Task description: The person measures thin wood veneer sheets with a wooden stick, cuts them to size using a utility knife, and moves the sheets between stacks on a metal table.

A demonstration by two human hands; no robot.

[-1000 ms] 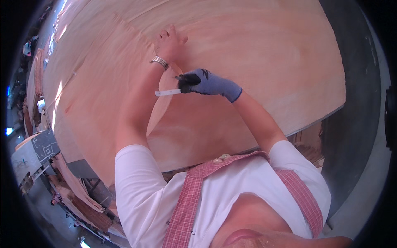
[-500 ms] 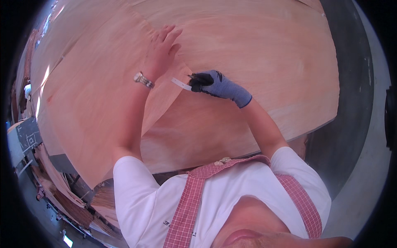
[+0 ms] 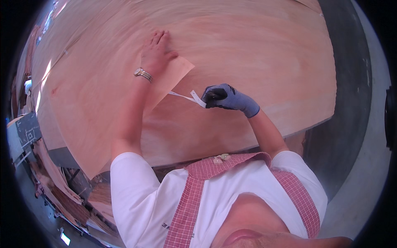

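Observation:
My bare left hand [image 3: 157, 53], with a metal-banded watch at the wrist, lies flat with fingers stretched on thin pinkish wood veneer. Beside its thumb, a veneer sheet [image 3: 177, 74] comes to a corner, its edge overlapping the large veneer sheet [image 3: 264, 62] beneath. In a blue glove with dark fingers, my right hand [image 3: 225, 99] pinches a white tape strip [image 3: 199, 100]. The strip bends and runs left to the edge of the overlapping sheet, where its far end is hidden. Whether the glove also holds something dark cannot be told.
The veneer rests on a table with a dark surface [image 3: 351, 82] showing at the right. Stacked veneer pieces [image 3: 62, 190] stand low at the left, below a dark panel with white markings [image 3: 29, 132]. Bright glare crosses the left edge.
My left hand has come down flat onto the veneer, a little nearer me. My right hand has moved right and nearer, with more of the white strip now showing, bent between glove and sheet.

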